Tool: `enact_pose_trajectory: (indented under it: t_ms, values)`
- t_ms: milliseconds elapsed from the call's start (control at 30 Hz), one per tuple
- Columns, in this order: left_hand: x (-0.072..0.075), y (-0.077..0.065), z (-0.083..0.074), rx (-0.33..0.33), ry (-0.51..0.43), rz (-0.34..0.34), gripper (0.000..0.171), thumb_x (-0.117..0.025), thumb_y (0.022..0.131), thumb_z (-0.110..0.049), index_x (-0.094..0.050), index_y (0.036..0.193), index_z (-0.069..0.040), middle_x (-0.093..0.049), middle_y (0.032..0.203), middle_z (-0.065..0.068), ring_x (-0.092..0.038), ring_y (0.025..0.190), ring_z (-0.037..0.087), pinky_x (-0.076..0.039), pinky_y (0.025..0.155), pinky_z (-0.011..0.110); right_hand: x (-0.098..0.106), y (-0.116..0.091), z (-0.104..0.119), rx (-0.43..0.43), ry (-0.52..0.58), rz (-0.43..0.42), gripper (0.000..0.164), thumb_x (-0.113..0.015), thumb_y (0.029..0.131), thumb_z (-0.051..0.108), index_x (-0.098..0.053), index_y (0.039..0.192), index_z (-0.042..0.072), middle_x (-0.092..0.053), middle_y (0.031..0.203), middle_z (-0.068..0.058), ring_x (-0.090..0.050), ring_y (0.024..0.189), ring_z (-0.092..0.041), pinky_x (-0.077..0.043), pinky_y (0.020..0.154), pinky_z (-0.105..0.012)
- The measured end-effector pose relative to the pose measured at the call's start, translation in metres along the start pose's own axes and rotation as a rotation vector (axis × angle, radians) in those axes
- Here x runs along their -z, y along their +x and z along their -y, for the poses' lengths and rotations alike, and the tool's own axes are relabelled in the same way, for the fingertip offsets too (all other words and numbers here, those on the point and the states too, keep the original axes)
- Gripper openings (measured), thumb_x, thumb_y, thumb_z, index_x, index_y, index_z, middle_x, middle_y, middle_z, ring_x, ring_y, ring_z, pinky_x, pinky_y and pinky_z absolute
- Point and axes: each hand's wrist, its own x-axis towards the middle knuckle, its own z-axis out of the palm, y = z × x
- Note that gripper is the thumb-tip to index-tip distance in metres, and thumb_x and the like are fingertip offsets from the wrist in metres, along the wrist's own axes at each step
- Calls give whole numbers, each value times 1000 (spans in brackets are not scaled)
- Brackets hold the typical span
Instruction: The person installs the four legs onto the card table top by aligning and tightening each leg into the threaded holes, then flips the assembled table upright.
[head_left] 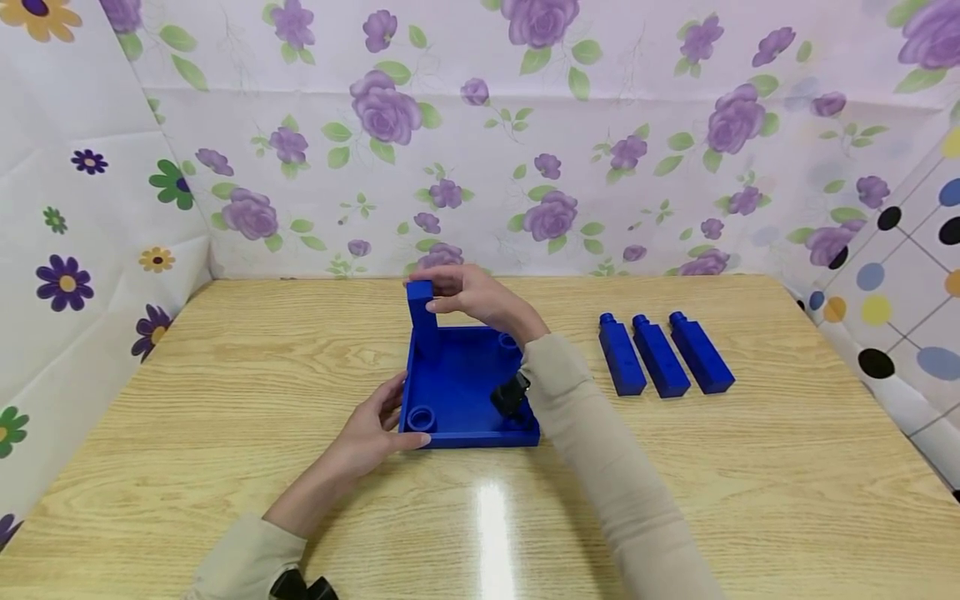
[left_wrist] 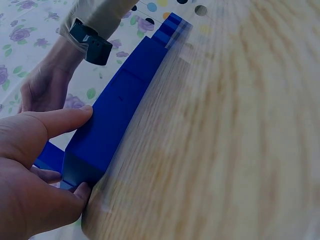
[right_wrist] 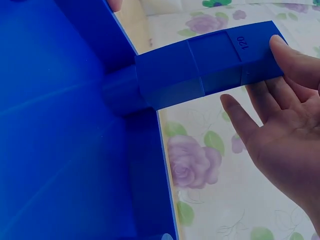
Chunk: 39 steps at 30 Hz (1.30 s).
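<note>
A square blue panel [head_left: 459, 379] with a raised rim lies flat on the table, with round sockets at corners; the front-left socket [head_left: 422, 419] is plain to see. From its far-left corner stands a square-sided blue leg [head_left: 423, 321], marked 120 in the right wrist view, its round end down at the socket. My right hand [head_left: 480, 297] holds the top of this leg [right_wrist: 210, 60] between thumb and fingers. My left hand [head_left: 371, 429] grips the panel's front-left corner, thumb [left_wrist: 70, 121] on one side of the rim. The right wrist's camera hides part of the front-right corner.
Three more blue legs, a left one [head_left: 622, 358], a middle one [head_left: 662, 358] and a right one [head_left: 702, 354], lie side by side on the wooden table [head_left: 225, 375] to the right, necked ends away from me. Behind the table hangs a flowered cloth [head_left: 480, 167].
</note>
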Motion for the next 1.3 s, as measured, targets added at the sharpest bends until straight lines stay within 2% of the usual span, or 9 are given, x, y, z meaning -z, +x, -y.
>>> enact_pose_trajectory:
  t_ms: [400, 700, 867, 1067, 1167, 1300]
  values:
    - [0, 0, 1, 0, -4, 4, 92, -76, 80, -1, -20, 153, -3, -33, 148, 22, -34, 136, 37, -26, 112, 46, -5, -2, 3, -27, -110, -32, 50, -63, 94, 6, -49, 142, 6, -57, 132, -13, -54, 121, -23, -50, 93, -30]
    - [0, 0, 1, 2, 1, 6, 92, -76, 81, -1, -19, 153, -3, -32, 149, 23, -32, 137, 37, -27, 112, 46, -10, -4, 0, -18, -128, -75, 49, -61, 95, 6, -49, 142, 8, -57, 132, -12, -55, 120, -21, -50, 92, -30]
    - [0, -1, -2, 6, 10, 6, 92, -75, 82, -2, -17, 154, -3, -31, 149, 24, -31, 137, 37, -26, 112, 46, -16, -4, -2, 27, -162, -134, 49, -65, 93, 7, -51, 139, 4, -62, 125, -13, -60, 113, -21, -52, 89, -29]
    - [0, -2, -2, 4, 28, 9, 93, -75, 83, -3, -16, 154, -3, -29, 150, 25, -29, 138, 39, -27, 112, 48, -24, -4, -3, 33, -270, -235, 50, -71, 89, 15, -56, 135, 6, -66, 116, -11, -64, 101, -18, -55, 80, -26]
    - [-1, -2, -1, 7, 32, 5, 93, -75, 83, -3, -16, 154, -3, -29, 150, 25, -28, 138, 39, -28, 111, 49, -27, -4, -3, 43, -306, -261, 49, -72, 89, 15, -57, 134, 4, -67, 114, -11, -66, 97, -17, -55, 77, -25]
    - [-2, -1, 1, 16, 33, -3, 93, -75, 82, -3, -17, 154, -4, -28, 151, 24, -28, 139, 38, -29, 111, 48, -29, -4, -3, 56, -303, -273, 48, -72, 88, 14, -57, 132, 2, -68, 113, -12, -66, 97, -17, -55, 76, -24]
